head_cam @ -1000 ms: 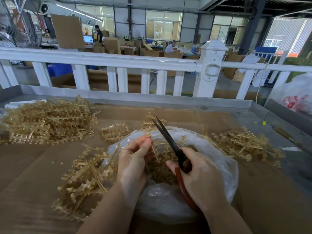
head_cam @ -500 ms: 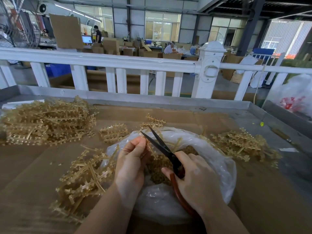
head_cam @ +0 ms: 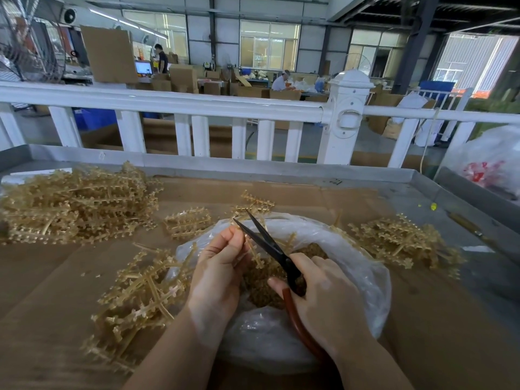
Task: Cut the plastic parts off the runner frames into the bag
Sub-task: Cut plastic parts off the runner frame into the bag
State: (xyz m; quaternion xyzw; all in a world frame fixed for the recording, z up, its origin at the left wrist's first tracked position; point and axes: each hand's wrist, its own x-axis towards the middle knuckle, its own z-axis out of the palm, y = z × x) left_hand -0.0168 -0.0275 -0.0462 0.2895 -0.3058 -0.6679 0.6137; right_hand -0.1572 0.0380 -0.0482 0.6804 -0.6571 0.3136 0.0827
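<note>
The left hand (head_cam: 218, 273) pinched a thin piece of runner frame (head_cam: 254, 253) between thumb and fingertips, holding it over the mouth of the clear plastic bag (head_cam: 363, 266), and the strip hung down and a little to the right from that pinch, its long axis running from the fingertips toward the brown heap of cut parts (head_cam: 259, 280) inside the bag. The right hand (head_cam: 323, 299) was curled round the reddish handles of the scissors (head_cam: 270, 246), whose dark blades stood parted and pointed up and away to the left, crossing the strip just beside the left fingertips. So the piece lay between the two hands, nearer the left, with the open blades straddling or just touching it; I could not tell whether an edge had yet bitten. To my eye the cut turned on that crossing: the blades met the strip at a slant just below the pinch, and anything snipped there should drop straight into the bag. An untrimmed pile of frames (head_cam: 73, 206) sat well off to the left on the cardboard-covered table (head_cam: 304, 192), more frames (head_cam: 140, 299) lay just beside the left wrist, and another heap (head_cam: 399, 240) lay to the right of the bag
</note>
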